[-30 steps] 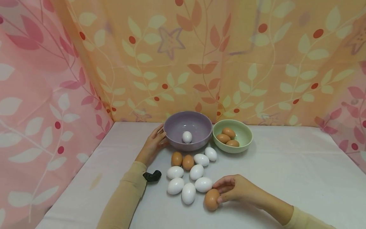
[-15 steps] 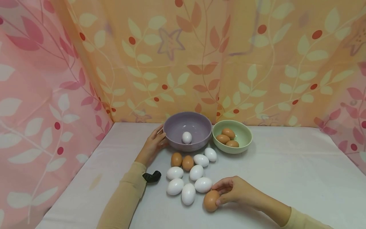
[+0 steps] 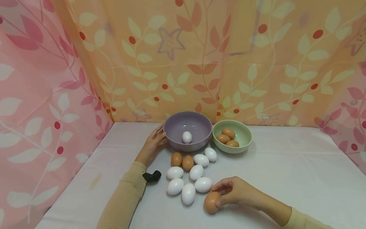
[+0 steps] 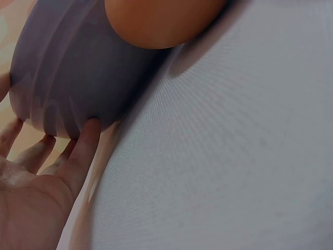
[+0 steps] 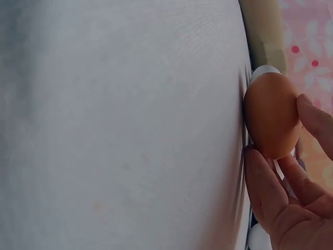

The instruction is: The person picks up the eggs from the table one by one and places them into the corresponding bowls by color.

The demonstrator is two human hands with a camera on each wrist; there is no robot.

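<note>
My left hand (image 3: 152, 144) rests against the left side of the purple bowl (image 3: 170, 140), its fingertips touching the outer wall in the left wrist view. One white egg (image 3: 187, 137) lies inside that bowl. At the front, my right hand (image 3: 238, 192) holds a brown egg (image 3: 212, 202) on the white cloth between thumb and fingertips; the right wrist view shows the thumb on one side of this egg (image 5: 273, 114) and fingers on the other. To its left lie several white eggs (image 3: 188, 194). Two brown eggs (image 3: 187, 163) sit just before the purple bowl.
A smaller green bowl (image 3: 244, 140) with three brown eggs (image 3: 223, 138) stands right of the purple bowl. A black device (image 3: 152, 176) is at the left wrist. Patterned curtains (image 3: 171, 79) enclose the cloth-covered table (image 3: 294, 165) at the back and sides.
The brown egg in my right hand has shifted very slightly toward the front of the table. My left hand, both bowls and the other eggs stay where they were.
</note>
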